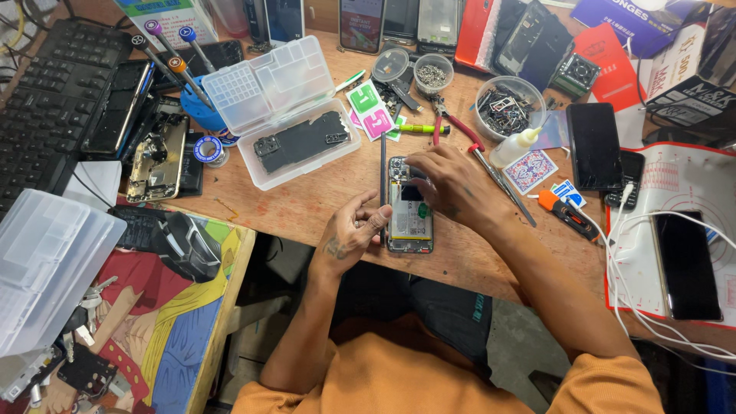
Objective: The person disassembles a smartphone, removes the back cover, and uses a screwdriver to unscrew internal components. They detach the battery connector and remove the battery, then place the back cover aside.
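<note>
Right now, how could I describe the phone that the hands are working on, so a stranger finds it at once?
Start at the wooden desk and look to its front edge, in the middle. There the opened phone lies between the left hand and the right hand. Unlike the dark-screened phones around, it shows its bare insides.

We see blue box (pixel 629 15) at tabletop's far right corner, red packet (pixel 613 65) just below it. Two dark phone screens (pixel 594 146) (pixel 685 264) lie near right edge, second on white-red mat (pixel 675 180). Green and pink square stickers (pixel 369 110) sit mid-tabletop beside clear plastic case (pixel 280 100). Row of dark screens (pixel 402 19) leans along far edge.
</note>
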